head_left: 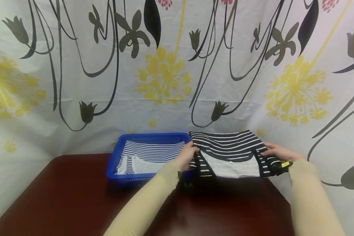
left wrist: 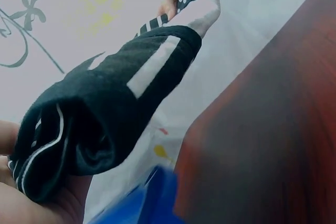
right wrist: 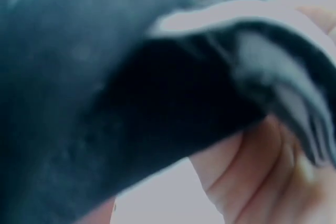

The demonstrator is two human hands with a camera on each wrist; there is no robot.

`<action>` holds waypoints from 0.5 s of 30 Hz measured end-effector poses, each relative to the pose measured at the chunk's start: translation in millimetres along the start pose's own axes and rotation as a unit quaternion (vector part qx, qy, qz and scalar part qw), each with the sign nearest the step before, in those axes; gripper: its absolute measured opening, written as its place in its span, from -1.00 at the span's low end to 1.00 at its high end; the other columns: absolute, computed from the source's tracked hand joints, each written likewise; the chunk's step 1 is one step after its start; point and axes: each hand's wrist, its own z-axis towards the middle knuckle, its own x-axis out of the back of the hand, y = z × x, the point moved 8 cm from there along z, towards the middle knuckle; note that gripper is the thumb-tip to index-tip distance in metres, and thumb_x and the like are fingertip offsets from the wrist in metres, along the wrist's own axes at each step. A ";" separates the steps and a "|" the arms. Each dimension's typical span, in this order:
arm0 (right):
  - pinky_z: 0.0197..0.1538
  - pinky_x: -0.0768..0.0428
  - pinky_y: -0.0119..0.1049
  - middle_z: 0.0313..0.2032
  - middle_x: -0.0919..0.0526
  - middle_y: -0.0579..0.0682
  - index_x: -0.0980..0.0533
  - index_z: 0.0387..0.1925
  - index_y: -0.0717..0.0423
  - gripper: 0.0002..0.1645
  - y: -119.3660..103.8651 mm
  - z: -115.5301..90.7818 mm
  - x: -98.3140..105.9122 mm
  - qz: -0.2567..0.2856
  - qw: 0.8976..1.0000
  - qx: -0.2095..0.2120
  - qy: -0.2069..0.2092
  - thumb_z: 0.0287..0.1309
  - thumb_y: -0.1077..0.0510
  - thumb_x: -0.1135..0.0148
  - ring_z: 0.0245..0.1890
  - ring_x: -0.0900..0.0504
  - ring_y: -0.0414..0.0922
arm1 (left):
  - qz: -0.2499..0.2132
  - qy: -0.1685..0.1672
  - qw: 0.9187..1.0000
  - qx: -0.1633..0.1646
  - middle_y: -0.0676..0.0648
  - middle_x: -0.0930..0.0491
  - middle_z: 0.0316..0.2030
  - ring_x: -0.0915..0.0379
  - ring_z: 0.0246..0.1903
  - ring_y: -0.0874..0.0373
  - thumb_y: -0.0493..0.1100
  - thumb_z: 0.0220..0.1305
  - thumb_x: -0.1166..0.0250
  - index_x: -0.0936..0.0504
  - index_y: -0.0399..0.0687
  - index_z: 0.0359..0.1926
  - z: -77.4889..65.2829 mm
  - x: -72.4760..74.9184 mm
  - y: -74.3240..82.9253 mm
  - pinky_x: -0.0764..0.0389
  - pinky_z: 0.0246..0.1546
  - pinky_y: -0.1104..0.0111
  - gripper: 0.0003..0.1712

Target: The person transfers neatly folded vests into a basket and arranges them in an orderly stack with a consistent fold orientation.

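Observation:
Between both hands hangs a folded black-and-white striped shirt (head_left: 228, 146) with a white panel along its near side, held above the table just right of the blue basket. My left hand (head_left: 186, 156) grips its left edge, beside the basket's right rim. At the opposite edge, my right hand (head_left: 279, 152) grips the cloth. Seen from the left wrist, the shirt (left wrist: 121, 82) stretches away as a rolled dark fold, palm and fingers around its near end. Dark fabric (right wrist: 79, 77) fills much of the right wrist view, with curled fingers (right wrist: 252, 166) under the striped edge.
A blue plastic basket (head_left: 113, 164) stands at the back of the dark red table (head_left: 62, 200). Inside it lies folded clothing (head_left: 153, 152) with thin blue-and-white stripes. A white curtain (head_left: 165, 118) with printed flowers hangs right behind the table.

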 end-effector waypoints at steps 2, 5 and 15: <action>-0.03 -0.50 -0.48 -0.10 -0.51 -0.44 0.09 0.36 0.57 -0.22 -4.3 5.0 -1.7 -0.023 1.000 -0.005 0.010 0.30 0.32 -0.06 -0.11 -0.50 -0.42 | -0.001 0.000 1.000 -0.003 -0.25 0.01 0.46 0.04 0.41 -0.12 -0.35 0.30 -0.03 0.00 -0.30 0.48 0.8 6.0 3.1 -0.09 0.37 0.11 -0.24; -0.01 -0.45 -0.52 -0.01 -0.51 -0.31 0.14 0.36 0.61 -0.16 -10.1 11.8 -6.0 -0.042 0.999 -0.011 0.017 0.29 0.30 -0.08 -0.09 -0.45 -0.47 | 0.009 0.000 1.000 -0.005 -0.25 0.05 0.47 0.12 0.43 -0.12 -0.35 0.31 -0.02 0.02 -0.30 0.48 0.2 15.3 7.4 -0.03 0.39 0.10 -0.24; 0.27 -0.31 -0.23 0.36 0.02 0.54 0.15 0.39 0.56 -0.12 -25.0 38.7 -29.2 -0.078 0.997 0.000 0.015 0.27 0.28 -0.09 0.31 -0.21 0.13 | 0.040 0.004 0.999 0.005 -0.24 0.09 0.49 0.19 0.44 -0.15 -0.31 0.35 -0.01 0.05 -0.26 0.50 -5.6 52.3 15.6 0.05 0.40 0.04 -0.24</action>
